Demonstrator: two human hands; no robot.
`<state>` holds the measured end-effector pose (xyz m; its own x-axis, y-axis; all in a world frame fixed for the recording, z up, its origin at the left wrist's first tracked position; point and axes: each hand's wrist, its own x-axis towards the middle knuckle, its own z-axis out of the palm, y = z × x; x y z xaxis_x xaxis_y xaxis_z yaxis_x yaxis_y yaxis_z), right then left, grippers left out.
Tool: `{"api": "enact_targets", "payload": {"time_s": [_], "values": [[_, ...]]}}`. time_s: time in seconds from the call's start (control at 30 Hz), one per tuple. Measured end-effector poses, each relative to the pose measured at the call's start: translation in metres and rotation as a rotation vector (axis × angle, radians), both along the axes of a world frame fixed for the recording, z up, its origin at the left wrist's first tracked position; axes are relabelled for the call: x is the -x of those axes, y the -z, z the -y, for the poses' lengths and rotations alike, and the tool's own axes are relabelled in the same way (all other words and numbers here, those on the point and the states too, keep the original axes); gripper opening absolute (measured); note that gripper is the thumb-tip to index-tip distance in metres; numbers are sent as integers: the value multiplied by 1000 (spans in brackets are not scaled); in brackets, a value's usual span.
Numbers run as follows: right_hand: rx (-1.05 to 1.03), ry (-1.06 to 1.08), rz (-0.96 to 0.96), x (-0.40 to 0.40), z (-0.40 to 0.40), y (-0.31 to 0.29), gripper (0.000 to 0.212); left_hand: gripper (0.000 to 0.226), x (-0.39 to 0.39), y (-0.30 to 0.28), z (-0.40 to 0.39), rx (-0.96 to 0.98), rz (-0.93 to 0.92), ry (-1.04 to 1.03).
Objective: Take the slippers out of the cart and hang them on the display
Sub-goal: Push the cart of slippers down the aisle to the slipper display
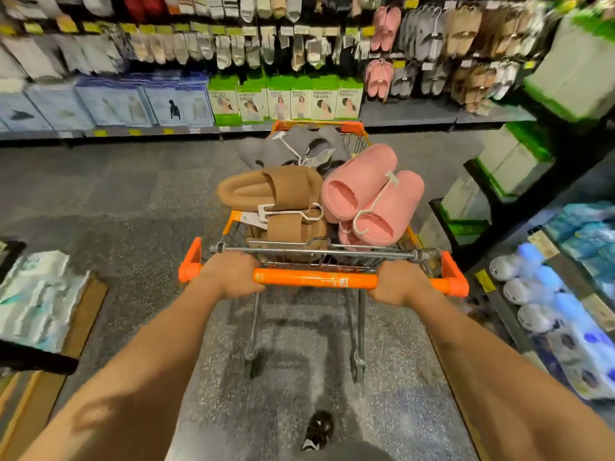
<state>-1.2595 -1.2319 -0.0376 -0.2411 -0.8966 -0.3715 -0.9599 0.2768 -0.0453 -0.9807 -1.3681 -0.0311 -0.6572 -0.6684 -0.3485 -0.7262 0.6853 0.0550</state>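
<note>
My left hand (pixel 233 276) and right hand (pixel 399 282) each grip the orange cart handle (pixel 316 280) at centre frame, while brown slippers (pixel 269 191), pink slippers (pixel 369 197) and grey slippers (pixel 296 146) pile in the cart (pixel 449 271) below the slipper display (pixel 449 44) at upper right.

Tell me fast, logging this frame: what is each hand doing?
Left hand: closed around the cart handle.
Right hand: closed around the same handle.

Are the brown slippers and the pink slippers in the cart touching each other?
Touching. The head view shows the brown slippers pressed against the pink slippers with no visible gap.
</note>
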Motion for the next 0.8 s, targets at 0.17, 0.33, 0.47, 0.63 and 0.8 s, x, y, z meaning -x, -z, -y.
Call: {"api": "enact_targets", "payload": {"time_s": [0.17,0.33,0.47,0.63,0.8], "values": [[-19,3,-4,31,61,-4,28,26,37,-2,67,-41,51,8],[-25,20,0,62,118,-5,32,31,73,0,138,-110,70,51],[-12,68,-38,88,173,-3,21,29,106,-5,199,-109,66,68],[-17,163,-5,123,250,-1,20,33,149,-8,288,-79,54,149],[-1,240,10,154,314,-1,27,36,189,-2,370,-29,55,251]]}}
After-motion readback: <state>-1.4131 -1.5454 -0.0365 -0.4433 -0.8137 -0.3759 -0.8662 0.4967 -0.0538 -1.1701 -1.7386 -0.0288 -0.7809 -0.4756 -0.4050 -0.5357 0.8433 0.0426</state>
